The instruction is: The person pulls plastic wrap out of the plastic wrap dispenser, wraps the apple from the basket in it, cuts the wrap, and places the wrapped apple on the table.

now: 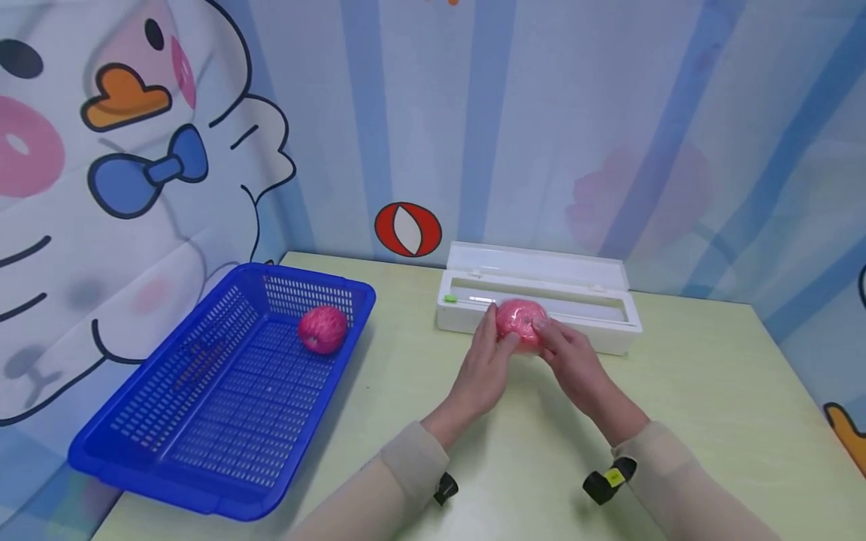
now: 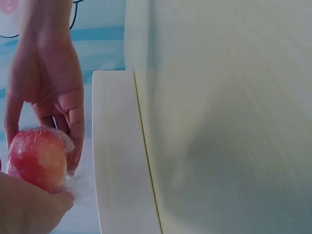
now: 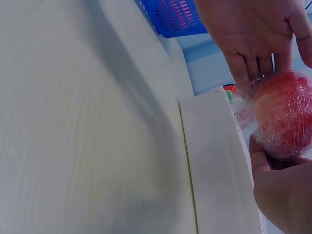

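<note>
A red apple (image 1: 519, 319) in clear plastic wrap is held up between both hands, in front of the white cling-wrap dispenser (image 1: 609, 340). My left hand (image 1: 479, 373) holds its left side, with the thumb against the near face. My right hand (image 1: 580, 370) grips the other side, thumb on the front and fingers underneath. In the left wrist view, wrinkled film covers the apple (image 2: 41, 158), and a loose bit hangs near the fingertips. Crumpled film also shows around the apple (image 3: 282, 114) in the right wrist view.
A blue plastic basket (image 1: 169, 497) stands on the left of the pale table (image 1: 710, 421), with another red apple (image 1: 322, 329) at its far right corner. The dispenser's lid (image 1: 541, 267) is raised against the printed cloth backdrop. A green slider (image 1: 450, 299) sits at the dispenser's left end.
</note>
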Motion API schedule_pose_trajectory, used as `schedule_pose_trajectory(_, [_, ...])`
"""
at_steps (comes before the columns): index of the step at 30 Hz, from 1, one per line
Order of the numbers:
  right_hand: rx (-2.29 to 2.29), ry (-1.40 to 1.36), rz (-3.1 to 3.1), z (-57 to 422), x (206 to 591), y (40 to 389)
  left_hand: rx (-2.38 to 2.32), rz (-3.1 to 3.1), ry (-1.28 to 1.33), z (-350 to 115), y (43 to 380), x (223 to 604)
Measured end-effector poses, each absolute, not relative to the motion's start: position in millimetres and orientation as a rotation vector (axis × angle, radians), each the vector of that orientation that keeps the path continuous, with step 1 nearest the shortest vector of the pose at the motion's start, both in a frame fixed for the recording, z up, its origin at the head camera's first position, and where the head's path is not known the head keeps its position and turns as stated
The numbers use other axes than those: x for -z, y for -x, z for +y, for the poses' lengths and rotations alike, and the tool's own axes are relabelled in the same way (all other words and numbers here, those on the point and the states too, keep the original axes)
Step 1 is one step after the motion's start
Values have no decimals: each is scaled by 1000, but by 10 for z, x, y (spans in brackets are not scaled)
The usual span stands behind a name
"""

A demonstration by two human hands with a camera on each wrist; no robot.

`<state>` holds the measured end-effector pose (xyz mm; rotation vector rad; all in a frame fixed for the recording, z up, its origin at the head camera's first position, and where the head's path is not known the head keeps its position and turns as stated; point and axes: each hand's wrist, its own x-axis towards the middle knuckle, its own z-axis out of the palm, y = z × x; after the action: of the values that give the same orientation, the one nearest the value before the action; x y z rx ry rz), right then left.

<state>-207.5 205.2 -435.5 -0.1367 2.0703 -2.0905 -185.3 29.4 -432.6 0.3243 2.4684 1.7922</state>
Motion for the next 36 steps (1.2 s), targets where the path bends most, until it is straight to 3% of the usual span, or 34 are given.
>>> schedule_pose_trajectory(14, [1883,187,2298,2105,4405,2055,-1788,2349,-140,72,1906,4217])
schedule_pose_trajectory(24, [1848,268,2297,2075,4417,2073,-2037,2212,26,108,1963,4237])
schedule_pose_trajectory(36, [1532,554,2543,2050,4227,2067,-2232,2050,156,31,2017,4304])
